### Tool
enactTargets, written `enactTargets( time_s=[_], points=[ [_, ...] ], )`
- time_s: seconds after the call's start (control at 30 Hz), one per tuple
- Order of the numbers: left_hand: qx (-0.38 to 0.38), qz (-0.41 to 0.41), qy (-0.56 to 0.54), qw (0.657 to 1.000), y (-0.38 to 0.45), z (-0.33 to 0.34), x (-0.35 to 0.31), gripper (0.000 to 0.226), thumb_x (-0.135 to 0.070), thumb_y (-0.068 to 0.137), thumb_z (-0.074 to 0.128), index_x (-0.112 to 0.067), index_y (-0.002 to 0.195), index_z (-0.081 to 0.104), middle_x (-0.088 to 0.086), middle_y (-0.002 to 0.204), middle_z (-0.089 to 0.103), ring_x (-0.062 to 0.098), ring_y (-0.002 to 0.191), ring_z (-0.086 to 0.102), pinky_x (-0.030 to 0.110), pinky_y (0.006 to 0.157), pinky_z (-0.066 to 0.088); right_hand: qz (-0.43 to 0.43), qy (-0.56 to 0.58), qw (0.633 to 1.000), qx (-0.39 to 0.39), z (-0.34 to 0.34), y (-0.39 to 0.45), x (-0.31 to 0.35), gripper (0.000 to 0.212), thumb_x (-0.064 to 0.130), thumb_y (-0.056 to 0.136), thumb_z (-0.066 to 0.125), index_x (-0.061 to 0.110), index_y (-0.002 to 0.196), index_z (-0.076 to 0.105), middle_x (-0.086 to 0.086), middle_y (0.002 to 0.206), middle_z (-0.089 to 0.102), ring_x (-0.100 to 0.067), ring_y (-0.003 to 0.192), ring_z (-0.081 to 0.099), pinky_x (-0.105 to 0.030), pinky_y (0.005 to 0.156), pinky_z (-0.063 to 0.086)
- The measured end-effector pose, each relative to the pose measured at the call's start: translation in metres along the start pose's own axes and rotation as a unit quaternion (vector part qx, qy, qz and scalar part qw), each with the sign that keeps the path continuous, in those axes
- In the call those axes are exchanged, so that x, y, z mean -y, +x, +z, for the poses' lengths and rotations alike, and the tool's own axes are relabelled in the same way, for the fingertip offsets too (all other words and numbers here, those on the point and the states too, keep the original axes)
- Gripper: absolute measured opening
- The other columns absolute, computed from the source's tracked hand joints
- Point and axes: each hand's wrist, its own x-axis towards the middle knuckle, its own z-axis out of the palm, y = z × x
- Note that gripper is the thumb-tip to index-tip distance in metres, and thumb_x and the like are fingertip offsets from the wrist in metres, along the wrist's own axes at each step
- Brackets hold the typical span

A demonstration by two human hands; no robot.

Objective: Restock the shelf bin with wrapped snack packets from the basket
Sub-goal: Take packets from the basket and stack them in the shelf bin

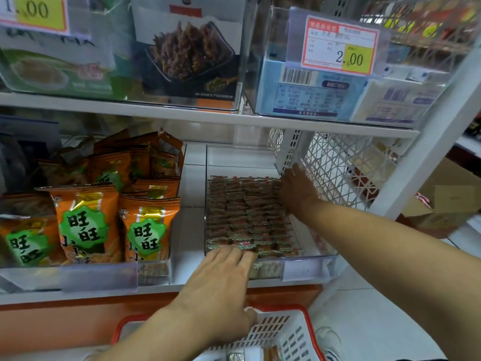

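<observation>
A clear plastic shelf bin (309, 267) on the lower shelf holds tidy rows of small red-and-green wrapped snack packets (244, 214). My left hand (223, 277) lies flat over the bin's front edge, fingertips resting on the front row of packets. My right hand (296, 191) reaches deep into the bin at its far right corner, fingers spread on the back rows; I cannot see anything gripped in it. Below, a white basket with a red rim (289, 332) stands in front of the shelf, with a few packets (270, 354) showing at its bottom.
Orange snack bags (86, 225) fill the bin to the left. The upper shelf (156, 110) carries clear bins with boxed goods and a price tag (341, 45). A white mesh side panel (335, 168) and upright post (426, 149) close the right. Cardboard boxes (442, 204) sit beyond.
</observation>
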Motion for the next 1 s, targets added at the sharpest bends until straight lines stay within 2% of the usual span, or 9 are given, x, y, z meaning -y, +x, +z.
enactTargets(
  time_s=[0.13,0.3,0.43,0.53,0.63,0.73,0.8,0.83,1.0],
  points=[
    [-0.001,-0.001,0.007,1.000,-0.001,0.000,-0.001,0.095,-0.061,0.087,0.062,-0.024,0.158,0.012,-0.003,0.161,0.024,0.021,0.149,0.016,0.033,0.125,0.005,0.003,0.039,0.999,0.015,0.006,0.002,0.001,0.065,0.058,0.094,0.054,0.021,0.147,0.048,-0.013,0.159,0.034,-0.038,0.149,0.020,-0.058,0.123,0.005],
    [-0.014,0.009,0.001,1.000,-0.004,0.002,-0.001,0.101,-0.058,0.092,0.059,-0.026,0.163,-0.004,-0.004,0.170,0.006,0.016,0.157,-0.005,0.025,0.111,-0.023,-0.007,0.020,0.998,0.061,-0.003,-0.010,-0.005,0.083,0.071,0.094,0.040,0.021,0.158,0.024,-0.013,0.167,0.015,-0.041,0.154,0.001,-0.062,0.120,-0.007],
    [-0.044,0.023,0.010,0.999,-0.009,-0.001,-0.006,0.100,-0.053,0.095,0.058,-0.019,0.164,-0.007,-0.002,0.172,-0.003,0.015,0.156,-0.018,0.026,0.113,-0.026,0.019,0.081,0.995,0.062,-0.037,-0.054,-0.014,0.058,0.045,0.105,0.035,0.015,0.155,0.036,-0.013,0.164,0.026,-0.036,0.154,0.011,-0.054,0.124,0.000],
    [-0.139,0.070,0.005,0.988,-0.024,-0.007,-0.010,0.074,-0.043,0.092,0.064,-0.021,0.157,0.035,0.000,0.155,0.041,0.020,0.150,0.025,0.027,0.126,0.012,0.007,0.227,0.974,-0.018,-0.078,-0.114,-0.017,0.015,0.021,0.099,0.051,0.018,0.105,0.065,-0.010,0.118,0.064,-0.029,0.122,0.053,-0.044,0.104,0.038],
    [-0.207,0.081,-0.070,0.972,-0.042,0.004,-0.008,0.022,-0.034,0.085,0.065,-0.029,0.107,0.065,-0.010,0.101,0.064,0.012,0.099,0.056,0.029,0.082,0.045,-0.078,0.260,0.959,-0.081,-0.099,-0.176,-0.004,0.036,0.012,0.086,0.058,0.019,0.060,0.036,0.004,0.061,0.039,-0.020,0.061,0.049,-0.029,0.054,0.036],
    [-0.078,-0.004,-0.115,0.990,-0.057,0.048,0.006,0.016,-0.031,0.087,0.066,-0.031,0.103,0.062,-0.012,0.094,0.063,0.014,0.093,0.060,0.031,0.073,0.046,-0.229,0.305,0.924,0.012,-0.085,-0.202,0.056,0.031,0.014,0.084,0.064,0.021,0.060,0.045,0.006,0.063,0.045,-0.013,0.051,0.043,-0.024,0.045,0.027],
    [0.092,-0.061,-0.106,0.988,-0.069,0.091,0.023,0.029,-0.030,0.091,0.067,-0.027,0.118,0.060,-0.007,0.110,0.065,0.018,0.104,0.063,0.035,0.085,0.052,-0.339,0.324,0.876,0.118,-0.061,-0.200,0.123,0.011,0.015,0.090,0.066,0.023,0.099,0.069,0.004,0.085,0.063,-0.018,0.071,0.060,-0.028,0.054,0.038],
    [0.172,-0.084,-0.091,0.977,-0.077,0.114,0.032,0.036,-0.031,0.092,0.067,-0.025,0.127,0.058,-0.004,0.121,0.064,0.019,0.111,0.062,0.035,0.092,0.051,-0.369,0.347,0.845,0.171,-0.043,-0.196,0.159,0.030,0.018,0.093,0.067,0.021,0.123,0.066,0.005,0.088,0.064,-0.017,0.075,0.061,-0.028,0.056,0.039],
    [0.389,-0.128,0.023,0.912,-0.123,0.210,0.067,0.033,-0.028,0.094,0.057,-0.015,0.124,0.062,0.010,0.131,0.062,0.029,0.121,0.059,0.049,0.114,0.037,-0.301,0.451,0.793,0.278,0.072,-0.209,0.297,0.047,0.013,0.095,0.059,0.014,0.141,0.048,-0.013,0.134,0.055,-0.032,0.116,0.058,-0.037,0.086,0.051]
  ],
)
